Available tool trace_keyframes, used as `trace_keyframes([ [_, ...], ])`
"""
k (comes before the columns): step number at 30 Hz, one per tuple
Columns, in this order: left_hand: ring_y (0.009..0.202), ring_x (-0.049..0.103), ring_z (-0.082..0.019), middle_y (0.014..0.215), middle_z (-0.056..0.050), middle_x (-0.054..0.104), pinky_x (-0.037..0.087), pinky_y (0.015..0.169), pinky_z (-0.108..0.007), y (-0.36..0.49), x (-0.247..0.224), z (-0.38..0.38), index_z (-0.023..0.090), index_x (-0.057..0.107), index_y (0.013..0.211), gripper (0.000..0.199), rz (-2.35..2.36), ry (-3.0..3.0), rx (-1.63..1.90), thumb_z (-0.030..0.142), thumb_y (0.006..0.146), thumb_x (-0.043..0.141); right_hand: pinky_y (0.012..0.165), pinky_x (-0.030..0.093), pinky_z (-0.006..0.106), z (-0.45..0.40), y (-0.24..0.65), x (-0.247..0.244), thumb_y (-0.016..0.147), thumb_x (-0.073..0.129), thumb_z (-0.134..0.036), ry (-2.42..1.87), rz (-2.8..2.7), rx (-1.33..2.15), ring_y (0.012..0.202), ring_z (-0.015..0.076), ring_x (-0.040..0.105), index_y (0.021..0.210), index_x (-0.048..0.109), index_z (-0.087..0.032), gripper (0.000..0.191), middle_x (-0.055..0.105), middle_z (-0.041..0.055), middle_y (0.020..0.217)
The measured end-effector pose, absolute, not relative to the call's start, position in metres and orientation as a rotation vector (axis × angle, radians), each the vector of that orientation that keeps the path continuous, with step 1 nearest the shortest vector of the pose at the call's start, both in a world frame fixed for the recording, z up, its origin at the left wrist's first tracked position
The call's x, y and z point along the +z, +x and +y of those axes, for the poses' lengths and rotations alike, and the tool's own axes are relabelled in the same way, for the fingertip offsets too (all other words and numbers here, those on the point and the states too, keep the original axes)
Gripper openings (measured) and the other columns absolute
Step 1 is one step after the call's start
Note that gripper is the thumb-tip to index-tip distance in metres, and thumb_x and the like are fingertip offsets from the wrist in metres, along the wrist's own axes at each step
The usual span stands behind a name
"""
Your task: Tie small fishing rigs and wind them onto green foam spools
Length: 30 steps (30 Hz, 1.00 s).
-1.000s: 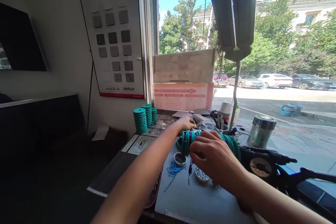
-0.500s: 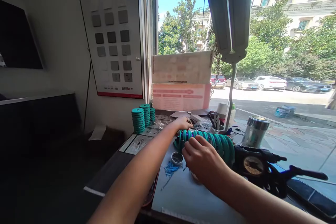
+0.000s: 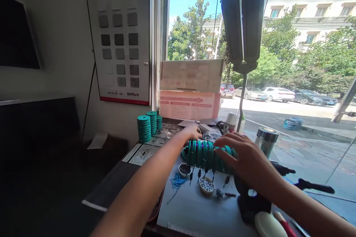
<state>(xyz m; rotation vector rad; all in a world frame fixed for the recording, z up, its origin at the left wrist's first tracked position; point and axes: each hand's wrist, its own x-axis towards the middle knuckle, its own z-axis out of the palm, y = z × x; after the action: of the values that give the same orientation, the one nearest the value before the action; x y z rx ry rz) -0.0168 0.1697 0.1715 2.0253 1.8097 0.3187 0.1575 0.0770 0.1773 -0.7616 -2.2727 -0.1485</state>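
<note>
So, both bare hands are up at a long row of green rings (image 3: 204, 153), which lies sideways over the middle of the desk (image 3: 191, 211). Left hand (image 3: 194, 132) is right by the far left end of the row, with its fingertips turned away, so I honestly can't tell if that grip is wide, narrow or around something. Right hand (image 3: 246, 152) is over the right part of the row, thumb and fingers apart in a loose, fairly wide grip; can't tell whether the fingertips actually touch the rings.

A few short dark strands (image 3: 199, 175) hang down the front of the row. Just below the left part is a small bowl of dark bits (image 3: 184, 170), with a messy pile of blue strips (image 3: 178, 181) beside it. A bit further right is a bowl of pale beads (image 3: 206, 185), with a little dark clump (image 3: 219, 193) near it.

Back on the left, stacks of green spools (image 3: 144, 129) stand upright near the wall. Beyond the right hand there's a jar (image 3: 267, 142) with a shiny lid, and a two-panel lamp (image 3: 241, 26) sticks up in front of the window.
</note>
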Motion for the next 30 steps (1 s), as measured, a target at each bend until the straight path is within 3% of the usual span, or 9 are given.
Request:
trace_keyframes([
  [3,0.081,0.056,-0.015,0.094,-0.005,0.058,0.047,0.071,-0.034,-0.015,0.173,0.17,0.013,0.055,0.094,0.022,1.82,2.049,0.29,0.029,0.08,0.048,0.069,0.043,0.034,0.089,0.19,0.177,0.084,0.04,-0.03,-0.914,-2.176,0.027,0.08,0.0213,0.057,0.081,0.059,-0.022,0.021,0.062,0.0056,0.089],
  [7,0.08,0.056,-0.015,0.094,-0.005,0.058,0.048,0.07,-0.034,-0.015,0.177,0.171,0.013,0.055,0.094,0.022,1.842,2.1,0.315,0.029,0.08,0.048,0.086,0.039,0.04,0.108,0.207,0.156,0.085,0.034,-0.03,-0.924,-2.358,0.079,0.102,0.0239,0.05,0.107,0.053,-0.022,0.03,0.055,0.0076,0.112],
  [10,0.082,0.056,-0.015,0.093,-0.005,0.058,0.046,0.072,-0.035,-0.017,0.187,0.166,0.013,0.056,0.092,0.021,1.848,2.182,0.405,0.029,0.08,0.049,0.089,0.038,0.039,0.118,0.208,0.144,0.086,0.032,-0.031,-0.856,-2.413,0.156,0.105,0.0225,0.048,0.115,0.048,-0.018,0.035,0.052,0.0096,0.116],
  [16,0.084,0.056,-0.015,0.095,-0.004,0.062,0.043,0.075,-0.026,-0.004,0.205,0.114,0.015,0.055,0.101,0.026,1.563,2.425,0.646,0.025,0.078,0.047,0.088,0.038,0.038,0.124,0.208,0.151,0.086,0.034,-0.033,-0.844,-2.416,0.279,0.103,0.0215,0.05,0.113,0.05,-0.021,0.034,0.053,0.0082,0.114],
  [21,0.097,0.051,-0.02,0.105,-0.009,0.059,0.038,0.084,-0.031,0.012,0.2,0.083,0.014,0.055,0.105,0.031,1.456,2.517,0.775,0.027,0.078,0.045,0.085,0.04,0.039,0.128,0.206,0.161,0.082,0.038,-0.032,-0.846,-2.402,0.463,0.096,0.0224,0.054,0.106,0.056,-0.017,0.033,0.06,0.0098,0.105],
  [30,0.092,0.054,-0.019,0.099,-0.007,0.062,0.041,0.08,-0.029,0.015,0.19,0.094,0.016,0.058,0.099,0.028,1.356,2.522,0.859,0.029,0.078,0.045,0.086,0.041,0.036,0.146,0.216,0.158,0.078,0.048,-0.031,-0.685,-2.245,0.926,0.097,0.0205,0.055,0.104,0.056,-0.019,0.03,0.062,0.0066,0.104],
])
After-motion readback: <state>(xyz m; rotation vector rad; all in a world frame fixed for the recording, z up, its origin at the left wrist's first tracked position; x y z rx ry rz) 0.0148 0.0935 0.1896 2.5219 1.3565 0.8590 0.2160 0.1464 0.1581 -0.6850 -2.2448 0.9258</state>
